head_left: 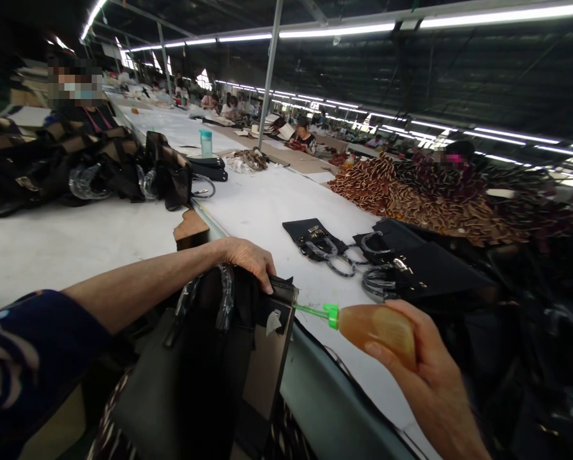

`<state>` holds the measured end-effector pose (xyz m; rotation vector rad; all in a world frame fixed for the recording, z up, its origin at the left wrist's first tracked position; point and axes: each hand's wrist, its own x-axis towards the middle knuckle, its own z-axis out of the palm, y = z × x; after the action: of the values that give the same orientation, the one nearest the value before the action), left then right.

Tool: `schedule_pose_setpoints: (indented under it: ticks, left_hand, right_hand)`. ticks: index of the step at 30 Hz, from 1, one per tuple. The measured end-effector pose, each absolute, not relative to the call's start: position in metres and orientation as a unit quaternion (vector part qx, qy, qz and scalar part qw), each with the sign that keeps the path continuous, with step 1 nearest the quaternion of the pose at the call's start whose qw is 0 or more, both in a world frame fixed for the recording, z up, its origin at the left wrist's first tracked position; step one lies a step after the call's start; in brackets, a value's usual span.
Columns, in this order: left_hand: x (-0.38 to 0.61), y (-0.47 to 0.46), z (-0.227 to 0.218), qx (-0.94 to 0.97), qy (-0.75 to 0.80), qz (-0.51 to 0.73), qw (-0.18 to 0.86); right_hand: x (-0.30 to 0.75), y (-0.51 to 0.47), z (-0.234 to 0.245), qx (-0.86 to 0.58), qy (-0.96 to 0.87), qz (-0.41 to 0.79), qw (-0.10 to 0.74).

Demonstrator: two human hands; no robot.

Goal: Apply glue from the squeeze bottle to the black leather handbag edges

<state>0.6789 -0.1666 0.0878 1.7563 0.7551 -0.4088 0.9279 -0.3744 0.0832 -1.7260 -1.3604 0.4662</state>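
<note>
Prob. dabbing edge of black bag, held tilted, handles up, just beside counter. Pinching its top edge w/ L hand; gripping amber bottle w/ R hand. Aiming green nozzle L, tip at or v. near bag edge (contact unclear); running bottle's long axis approx. crosswise, dipping slightly R. Next, likely calling for steady tip, light squeeze along edge.
</note>
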Motion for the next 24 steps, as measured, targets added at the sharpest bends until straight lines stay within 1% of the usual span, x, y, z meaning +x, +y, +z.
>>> schedule_pose_setpoints:
  ticks: [6,10,16,20,24]
  left_hand:
    - [0.681,-0.165,0.087,0.785,0.3,-0.154,0.52]
    - [0.683,-0.165,0.091,0.791,0.299,-0.17,0.506]
    - [0.685,-0.167,0.094,0.787,0.307,-0.182,0.504]
    - [0.684,-0.166,0.093,0.794,0.307,-0.178,0.494]
    - [0.683,-0.165,0.091,0.796,0.304,-0.172,0.495]
  right_hand:
    - [0.928,-0.372,0.083,-0.702,-0.516,0.193,0.451]
    - [0.93,-0.368,0.08,-0.699,-0.537,0.177,0.437]
    - [0.935,-0.372,0.076,-0.69,-0.557,0.187,0.421]
    - [0.935,-0.379,0.077,-0.703,-0.553,0.2,0.4]
    - [0.934,-0.383,0.077,-0.713,-0.553,0.188,0.387]
